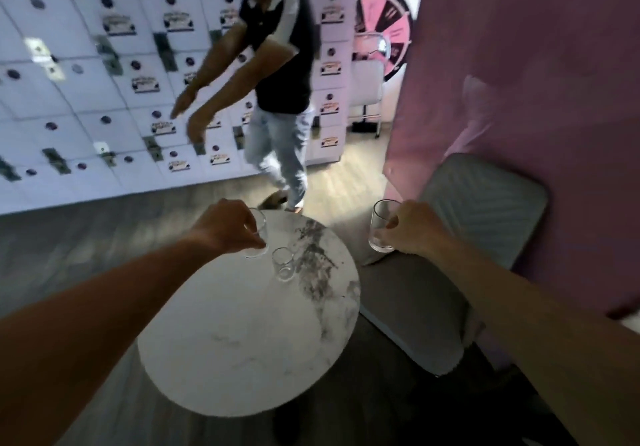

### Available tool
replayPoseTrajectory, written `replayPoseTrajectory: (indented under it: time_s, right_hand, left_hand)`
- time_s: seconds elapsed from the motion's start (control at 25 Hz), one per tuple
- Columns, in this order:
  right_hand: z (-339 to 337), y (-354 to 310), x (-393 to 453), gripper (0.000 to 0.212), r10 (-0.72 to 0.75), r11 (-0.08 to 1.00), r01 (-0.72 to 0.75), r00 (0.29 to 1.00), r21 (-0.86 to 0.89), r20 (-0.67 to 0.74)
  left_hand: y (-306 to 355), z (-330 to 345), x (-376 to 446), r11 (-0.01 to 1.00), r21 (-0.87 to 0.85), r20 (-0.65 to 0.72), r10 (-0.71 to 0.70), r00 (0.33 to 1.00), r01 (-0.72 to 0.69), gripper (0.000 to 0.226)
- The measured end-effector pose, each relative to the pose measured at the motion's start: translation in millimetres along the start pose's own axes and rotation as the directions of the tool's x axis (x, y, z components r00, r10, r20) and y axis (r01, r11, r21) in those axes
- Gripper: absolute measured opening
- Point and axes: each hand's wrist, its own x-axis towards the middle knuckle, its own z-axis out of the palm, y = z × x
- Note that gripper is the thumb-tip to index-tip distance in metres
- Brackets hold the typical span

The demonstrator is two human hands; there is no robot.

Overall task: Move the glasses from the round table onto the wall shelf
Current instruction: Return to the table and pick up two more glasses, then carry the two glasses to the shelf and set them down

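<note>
The round marble table (242, 341) fills the lower middle of the head view. My left hand (227, 226) grips a clear glass (258, 241) at the table's far edge, fingers curled round its side. A second, smaller clear glass (284, 264) stands alone on the table just to the right of it. My right hand (414, 227) holds a taller clear glass (381, 226) off the table, over the grey seat to the right. No wall shelf is in view.
A person (277, 75) walks across the floor beyond the table, arms stretched left. White lockers (86, 99) cover the far wall. A grey padded chair (450, 272) stands right of the table against a pink wall (536, 82). A pink prize wheel (388, 30) stands behind.
</note>
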Motion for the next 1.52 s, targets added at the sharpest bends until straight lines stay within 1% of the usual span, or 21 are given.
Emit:
replayPoseTrajectory:
  time_s: [0.08, 0.16, 0.28, 0.36, 0.44, 0.52, 0.6, 0.68, 0.72, 0.8, 0.92, 1.0, 1.12, 1.2, 1.32, 1.4, 1.52]
  right_hand:
    - [-24.8, 18.4, -42.7, 0.029, 0.066, 0.998, -0.065, 0.995, 0.018, -0.071]
    - [-48.4, 45.0, -85.2, 0.028, 0.160, 0.987, -0.155, 0.980, 0.044, -0.121]
    - [-82.8, 100.3, -161.9, 0.028, 0.321, 0.947, -0.313, 0.927, 0.069, -0.193]
    - [-101.1, 134.5, -211.3, 0.033, 0.397, 0.918, -0.390, 0.885, 0.077, -0.244]
    - [-123.3, 170.9, -278.6, 0.034, 0.489, 0.869, -0.487, 0.813, 0.092, -0.317]
    - [-140.2, 205.1, -353.5, 0.030, 0.563, 0.816, -0.567, 0.734, 0.114, -0.380]
    - [-150.8, 236.5, -436.2, 0.026, 0.646, 0.746, -0.645, 0.642, 0.165, -0.413]
    - [-157.7, 259.3, -510.0, 0.024, 0.703, 0.688, -0.694, 0.565, 0.211, -0.432]
    - [-161.9, 270.1, -551.8, 0.025, 0.726, 0.656, -0.723, 0.527, 0.217, -0.442]
    - [-170.9, 287.2, -632.8, 0.029, 0.772, 0.585, -0.778, 0.447, 0.230, -0.452]
    - [-179.6, 307.1, -743.2, 0.029, 0.814, 0.494, -0.823, 0.325, 0.279, -0.481]
    - [-184.4, 317.1, -798.9, 0.028, 0.827, 0.447, -0.847, 0.269, 0.287, -0.494]
    - [-191.6, 329.3, -880.2, 0.024, 0.857, 0.356, -0.873, 0.163, 0.333, -0.490]
    - [-191.4, 341.8, -923.8, 0.025, 0.866, 0.307, -0.875, 0.093, 0.374, -0.492]
    - [-188.3, 367.2, -974.0, 0.025, 0.874, 0.247, -0.857, -0.005, 0.453, -0.486]
    - [-187.9, 386.6, -999.6, 0.026, 0.885, 0.208, -0.857, -0.041, 0.472, -0.464]
    - [-194.6, 423.6, -1030.2, 0.026, 0.891, 0.160, -0.863, -0.084, 0.480, -0.447]
  left_hand:
    - [43.3, -2.3, -2.4, 0.992, 0.011, -0.007, 0.123, 0.992, -0.123, 0.025]
    - [93.9, 0.0, -6.7, 0.971, 0.017, -0.006, 0.240, 0.971, -0.240, 0.023]
    - [187.7, 13.4, -27.7, 0.889, 0.070, 0.051, 0.451, 0.891, -0.453, 0.031]
    - [244.9, 21.9, -50.0, 0.830, 0.052, 0.085, 0.551, 0.830, -0.556, 0.031]
    - [311.6, 34.3, -81.1, 0.766, -0.032, 0.091, 0.641, 0.762, -0.642, 0.023]
    - [381.3, 48.0, -119.5, 0.687, -0.140, 0.107, 0.726, 0.679, -0.713, 0.022]
    - [449.5, 61.4, -174.2, 0.578, -0.155, 0.131, 0.816, 0.563, -0.801, 0.020]
    - [503.4, 73.3, -231.1, 0.469, -0.161, 0.156, 0.881, 0.447, -0.868, 0.023]
    - [530.6, 81.4, -265.3, 0.422, -0.170, 0.166, 0.903, 0.396, -0.891, 0.024]
    - [579.6, 97.5, -334.5, 0.353, -0.194, 0.183, 0.930, 0.320, -0.915, 0.027]
    - [644.9, 122.1, -433.1, 0.233, -0.230, 0.201, 0.962, 0.188, -0.945, 0.029]
    - [679.2, 132.0, -488.2, 0.167, -0.272, 0.191, 0.975, 0.117, -0.948, 0.034]
    - [729.3, 142.5, -570.8, 0.050, -0.313, 0.158, 0.987, 0.000, -0.948, 0.035]
    - [759.4, 146.8, -616.9, -0.011, -0.344, 0.173, 0.982, -0.075, -0.939, 0.035]
    - [805.5, 159.7, -667.6, -0.066, -0.378, 0.170, 0.975, -0.140, -0.923, 0.029]
    - [839.1, 176.3, -691.2, -0.101, -0.395, 0.171, 0.969, -0.181, -0.913, 0.028]
    - [893.1, 202.1, -723.4, -0.148, -0.424, 0.195, 0.948, -0.250, -0.894, 0.039]
